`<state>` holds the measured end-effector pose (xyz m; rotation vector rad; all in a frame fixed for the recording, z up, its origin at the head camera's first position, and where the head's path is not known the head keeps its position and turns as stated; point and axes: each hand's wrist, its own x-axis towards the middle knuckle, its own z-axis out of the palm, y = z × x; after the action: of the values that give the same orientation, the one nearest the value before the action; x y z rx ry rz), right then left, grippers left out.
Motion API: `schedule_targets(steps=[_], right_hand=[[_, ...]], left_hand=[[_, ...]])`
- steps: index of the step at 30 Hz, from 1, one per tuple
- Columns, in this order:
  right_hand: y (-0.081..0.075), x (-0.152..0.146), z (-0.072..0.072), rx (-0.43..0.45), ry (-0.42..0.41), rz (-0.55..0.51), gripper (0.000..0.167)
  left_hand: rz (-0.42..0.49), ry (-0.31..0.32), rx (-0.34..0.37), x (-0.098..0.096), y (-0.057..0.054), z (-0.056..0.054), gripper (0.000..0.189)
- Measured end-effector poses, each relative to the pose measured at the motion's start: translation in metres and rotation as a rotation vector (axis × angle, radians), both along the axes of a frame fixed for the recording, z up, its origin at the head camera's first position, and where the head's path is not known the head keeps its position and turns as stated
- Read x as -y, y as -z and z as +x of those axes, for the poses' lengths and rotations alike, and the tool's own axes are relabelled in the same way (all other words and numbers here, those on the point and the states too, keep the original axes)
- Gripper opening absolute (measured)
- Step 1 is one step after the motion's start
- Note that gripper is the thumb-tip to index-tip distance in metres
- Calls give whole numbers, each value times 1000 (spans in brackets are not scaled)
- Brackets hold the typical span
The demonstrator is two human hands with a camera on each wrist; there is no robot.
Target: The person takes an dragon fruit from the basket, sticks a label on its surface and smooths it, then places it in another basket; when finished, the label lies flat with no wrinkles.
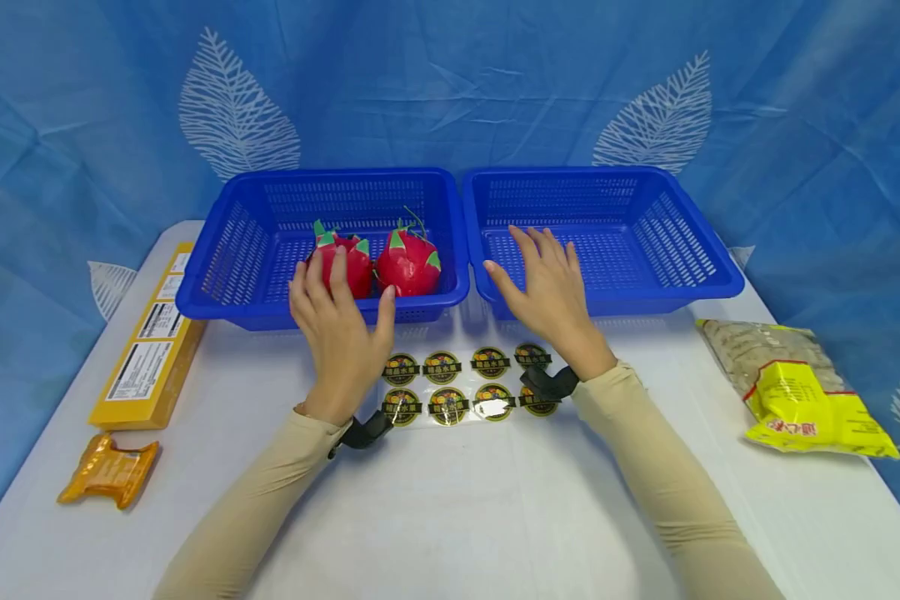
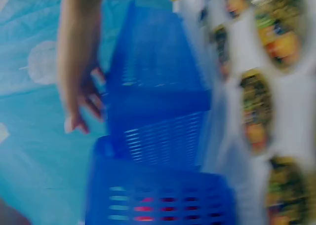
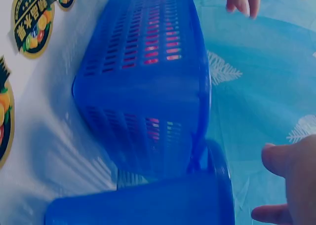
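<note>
My left hand (image 1: 342,337) hovers over the front rim of the left blue basket (image 1: 322,312), fingers spread and partly covering a red dragon fruit (image 1: 357,268). A second dragon fruit (image 1: 408,265), with green tips and a thin stem, lies beside it in the same basket. My right hand (image 1: 551,287) is above the front left part of the right blue basket (image 1: 607,302), its fingers extended and nothing in them. In the right wrist view, its thumb and a finger show at the lower right; the red fruit shows through the basket wall (image 3: 143,94).
A clear sheet of round fruit stickers (image 1: 448,405) lies in front of the baskets. On the left are a long yellow box (image 1: 146,358) and a small orange packet (image 1: 110,472). A yellow bag (image 1: 795,392) lies on the right. A blue leaf-patterned cloth (image 1: 450,83) hangs behind.
</note>
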<state>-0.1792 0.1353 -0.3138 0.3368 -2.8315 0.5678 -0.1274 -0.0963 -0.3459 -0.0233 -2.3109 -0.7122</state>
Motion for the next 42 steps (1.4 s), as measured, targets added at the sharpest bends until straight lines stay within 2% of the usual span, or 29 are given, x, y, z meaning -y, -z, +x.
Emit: schedule_targets(steps=[3, 5, 8, 12, 16, 21, 25, 29, 36, 42], right_hand=[[2, 7, 0, -75, -11, -60, 60], [3, 12, -1, -118, -24, -92, 57], [6, 22, -2, -149, -46, -125, 53], [8, 38, -3, -152, -82, -155, 51], [8, 57, -4, -157, -133, -180, 48], [8, 80, -9, -154, -205, -206, 46], [11, 94, -17, -101, -254, -233, 47], [12, 104, -27, 5, -259, -213, 52], [5, 121, -43, 229, -179, -47, 76], [0, 131, -51, 344, -126, 61, 96]], left_hand=[[121, -72, -105, 3, 14, 8, 75], [202, -113, -108, 6, 22, 11, 82], [329, -161, -43, 12, 30, 11, 90], [453, -191, 70, 18, 33, 9, 99], [515, -198, 160, 20, 34, 7, 103], [559, -168, 232, 23, 35, 5, 99], [556, -147, 237, 25, 36, 5, 97], [556, -146, 240, 27, 37, 4, 97], [542, -159, 244, 28, 38, 5, 96], [533, -154, 250, 28, 39, 5, 96]])
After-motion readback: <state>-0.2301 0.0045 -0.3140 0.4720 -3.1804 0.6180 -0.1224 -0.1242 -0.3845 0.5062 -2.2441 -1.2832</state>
